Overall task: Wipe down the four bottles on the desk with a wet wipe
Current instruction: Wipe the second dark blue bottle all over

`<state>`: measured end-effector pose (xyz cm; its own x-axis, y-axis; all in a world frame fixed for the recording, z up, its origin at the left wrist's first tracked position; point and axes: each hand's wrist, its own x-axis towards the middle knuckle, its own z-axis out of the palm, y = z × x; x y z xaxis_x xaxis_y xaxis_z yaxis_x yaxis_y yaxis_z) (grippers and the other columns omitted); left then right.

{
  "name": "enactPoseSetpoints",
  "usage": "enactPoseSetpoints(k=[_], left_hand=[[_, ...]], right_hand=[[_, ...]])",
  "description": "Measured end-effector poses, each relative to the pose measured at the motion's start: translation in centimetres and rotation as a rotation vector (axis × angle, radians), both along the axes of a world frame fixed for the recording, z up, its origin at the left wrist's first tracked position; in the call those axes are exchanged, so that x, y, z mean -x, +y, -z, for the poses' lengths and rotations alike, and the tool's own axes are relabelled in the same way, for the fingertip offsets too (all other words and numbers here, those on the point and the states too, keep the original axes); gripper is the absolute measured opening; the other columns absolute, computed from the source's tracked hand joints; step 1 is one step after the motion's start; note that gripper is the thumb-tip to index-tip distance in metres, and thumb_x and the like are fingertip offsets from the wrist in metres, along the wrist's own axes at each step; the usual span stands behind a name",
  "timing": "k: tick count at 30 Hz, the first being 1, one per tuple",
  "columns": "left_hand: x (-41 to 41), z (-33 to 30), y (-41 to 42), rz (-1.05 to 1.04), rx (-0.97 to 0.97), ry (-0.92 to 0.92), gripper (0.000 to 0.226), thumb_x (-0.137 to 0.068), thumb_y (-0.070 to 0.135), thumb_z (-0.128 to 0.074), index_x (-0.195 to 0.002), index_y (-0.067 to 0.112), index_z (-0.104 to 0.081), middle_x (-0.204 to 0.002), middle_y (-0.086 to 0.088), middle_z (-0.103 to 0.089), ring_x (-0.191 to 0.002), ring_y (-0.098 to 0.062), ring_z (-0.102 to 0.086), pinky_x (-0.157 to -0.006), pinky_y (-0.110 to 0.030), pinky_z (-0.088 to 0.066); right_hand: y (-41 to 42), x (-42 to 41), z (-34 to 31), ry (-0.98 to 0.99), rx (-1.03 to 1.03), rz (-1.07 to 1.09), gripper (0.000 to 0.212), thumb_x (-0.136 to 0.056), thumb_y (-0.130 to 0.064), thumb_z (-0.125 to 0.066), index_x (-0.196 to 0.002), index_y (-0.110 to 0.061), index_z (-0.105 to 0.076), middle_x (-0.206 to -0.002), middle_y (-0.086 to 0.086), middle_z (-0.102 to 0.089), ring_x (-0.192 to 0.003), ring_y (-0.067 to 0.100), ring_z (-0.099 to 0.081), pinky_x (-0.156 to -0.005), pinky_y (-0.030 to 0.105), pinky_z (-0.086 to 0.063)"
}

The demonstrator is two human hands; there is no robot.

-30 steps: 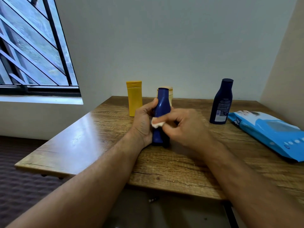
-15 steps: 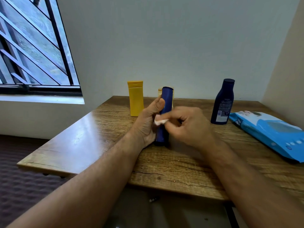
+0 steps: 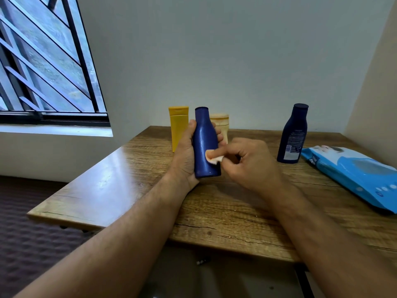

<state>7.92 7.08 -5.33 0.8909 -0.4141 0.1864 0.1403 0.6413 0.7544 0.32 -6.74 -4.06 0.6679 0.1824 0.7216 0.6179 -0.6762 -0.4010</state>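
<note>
Left hand (image 3: 184, 155): wrapped round the blue bottle (image 3: 205, 145), upright above the desk (image 3: 225, 203).
Right hand (image 3: 247, 162): pinching a wet wipe (image 3: 212, 158) against the bottle's side.

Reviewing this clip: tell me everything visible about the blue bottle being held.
The blue bottle is glossy, plastic-looking, with a narrow neck, a same-coloured cap and a wider body; no label shows on the facing side. It is about upright, its base near the desk; contact is unclear. The left hand grips it from behind, and the right hand presses a small wet wipe against its lower body.
</note>
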Motion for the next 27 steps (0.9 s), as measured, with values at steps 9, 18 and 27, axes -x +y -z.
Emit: enactPoseSetpoints(k=[9,18,27], left_hand=[[-0.07,0.02,0.15,-0.098,0.007,0.016,0.053,-0.098,0.053,-0.054,-0.120,0.006,-0.065,-0.101,-0.013,-0.070,-0.088,-0.022,-0.069,-0.085,-0.035,-0.058],[0.37,0.05,-0.19,-0.123,-0.034,0.022,0.050,-0.099,0.052,-0.052,-0.090,0.009,-0.076,-0.088,-0.010,-0.070,-0.078,-0.020,-0.067,-0.079,-0.036,-0.056],[0.26,0.11,-0.24,-0.220,-0.121,-0.032,0.051,-0.100,0.054,-0.050,-0.098,0.008,-0.070,-0.088,-0.010,-0.072,-0.078,-0.021,-0.069,-0.081,-0.039,-0.056]], right_hand=[[0.42,0.70,0.23,0.250,0.019,-0.202,0.015,-0.082,-0.002,-0.071,-0.080,-0.014,-0.080,-0.067,-0.014,-0.066,-0.066,0.001,-0.061,-0.057,0.010,-0.043],[0.73,-0.09,0.40,0.058,-0.144,-0.182,0.018,-0.082,-0.005,-0.072,-0.091,-0.018,-0.080,-0.087,-0.010,-0.075,-0.084,0.000,-0.069,-0.076,0.012,-0.050],[0.24,0.51,0.02,0.154,-0.062,-0.180,0.017,-0.081,-0.002,-0.073,-0.087,-0.016,-0.080,-0.078,-0.017,-0.070,-0.076,-0.002,-0.066,-0.067,0.008,-0.046]])
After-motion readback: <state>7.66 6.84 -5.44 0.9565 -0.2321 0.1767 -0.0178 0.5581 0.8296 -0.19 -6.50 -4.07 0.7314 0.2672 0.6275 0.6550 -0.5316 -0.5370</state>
